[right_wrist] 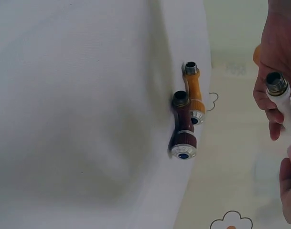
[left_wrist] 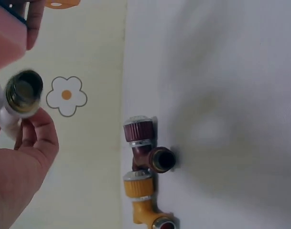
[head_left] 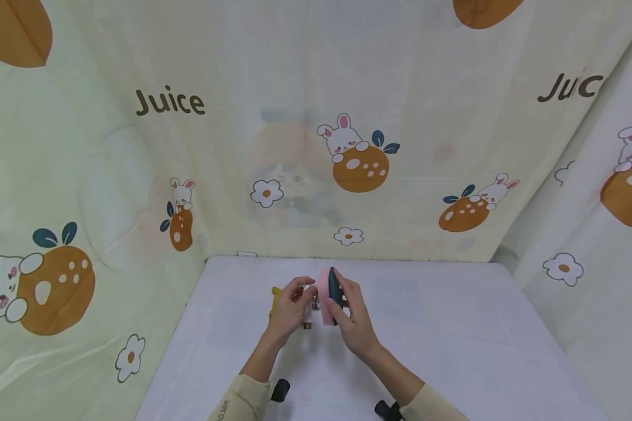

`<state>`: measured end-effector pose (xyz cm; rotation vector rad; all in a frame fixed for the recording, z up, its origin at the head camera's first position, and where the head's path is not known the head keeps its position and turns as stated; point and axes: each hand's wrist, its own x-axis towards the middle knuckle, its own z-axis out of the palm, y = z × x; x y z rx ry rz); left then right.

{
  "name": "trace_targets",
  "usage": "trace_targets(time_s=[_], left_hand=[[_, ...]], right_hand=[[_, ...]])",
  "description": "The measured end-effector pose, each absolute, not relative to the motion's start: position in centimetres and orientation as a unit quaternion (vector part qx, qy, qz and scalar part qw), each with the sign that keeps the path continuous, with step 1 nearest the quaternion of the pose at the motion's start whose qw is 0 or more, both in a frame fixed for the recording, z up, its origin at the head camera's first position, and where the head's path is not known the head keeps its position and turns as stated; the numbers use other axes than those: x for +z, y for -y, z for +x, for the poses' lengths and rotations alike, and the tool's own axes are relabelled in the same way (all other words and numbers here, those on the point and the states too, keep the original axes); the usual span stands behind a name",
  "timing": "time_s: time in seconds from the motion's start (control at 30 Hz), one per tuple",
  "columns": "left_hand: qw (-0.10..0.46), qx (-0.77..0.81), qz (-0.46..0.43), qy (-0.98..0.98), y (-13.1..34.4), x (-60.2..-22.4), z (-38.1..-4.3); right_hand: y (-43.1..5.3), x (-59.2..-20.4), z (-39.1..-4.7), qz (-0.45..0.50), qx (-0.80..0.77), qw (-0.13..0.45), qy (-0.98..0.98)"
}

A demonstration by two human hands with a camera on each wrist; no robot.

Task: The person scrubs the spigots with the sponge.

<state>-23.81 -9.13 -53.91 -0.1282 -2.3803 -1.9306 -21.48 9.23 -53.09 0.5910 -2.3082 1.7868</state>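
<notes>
Between the fingers and thumb of my left hand (head_left: pixel 289 313) is a white angle valve (right_wrist: pixel 281 102) with a threaded brass end. In the left wrist view, the valve's round opening (left_wrist: pixel 25 93) faces the camera. My right hand (head_left: pixel 355 327) grips a pink sponge (head_left: pixel 323 298) by its dark green backing (head_left: pixel 334 292), fingers on the far side and thumb on the near side. The sponge's pink face is turned toward the white valve, close beside it. On the table below lie a dark red valve (left_wrist: pixel 143 152) and a yellow valve (left_wrist: pixel 140 188), side by side.
A white cloth covers the table (head_left: pixel 442 345). Its far edge meets a hanging curtain (head_left: pixel 232 146) printed with rabbits and oranges, which also runs along both sides. Dark wrist camera pieces (head_left: pixel 281 390) sit by the sleeves.
</notes>
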Motion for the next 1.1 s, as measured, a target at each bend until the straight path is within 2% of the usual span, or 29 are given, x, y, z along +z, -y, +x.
trace_targets(time_s=[0.1, 0.23, 0.33, 0.7, 1.0, 1.1], left_hand=[[0.018, -0.611, -0.074, 0.788, 9.3, -53.9, -23.6], [-0.036, -0.612, -0.136, 0.778, 9.6, -54.0, -23.5], [-0.043, -0.611, -0.151, 0.776, 9.7, -54.1, -23.5], [0.092, -0.483, -0.184, 0.851, 9.2, -54.1, -23.7], [0.122, -0.475, -0.190, 0.850, 9.4, -54.2, -23.7], [0.102, -0.472, -0.187, 0.856, 9.5, -54.2, -23.7]], right_hand=[[-9.3, -53.3, -21.7, 0.184, 0.587, 0.086, 0.784], [-9.6, -53.6, -22.2, 0.164, 0.597, 0.086, 0.781], [-9.9, -53.6, -22.4, 0.153, 0.606, 0.080, 0.777], [-10.4, -54.1, -22.6, 0.141, 0.594, 0.089, 0.787], [-10.6, -54.6, -22.3, 0.184, 0.563, 0.141, 0.793], [-10.5, -54.8, -22.2, 0.206, 0.544, 0.170, 0.796]])
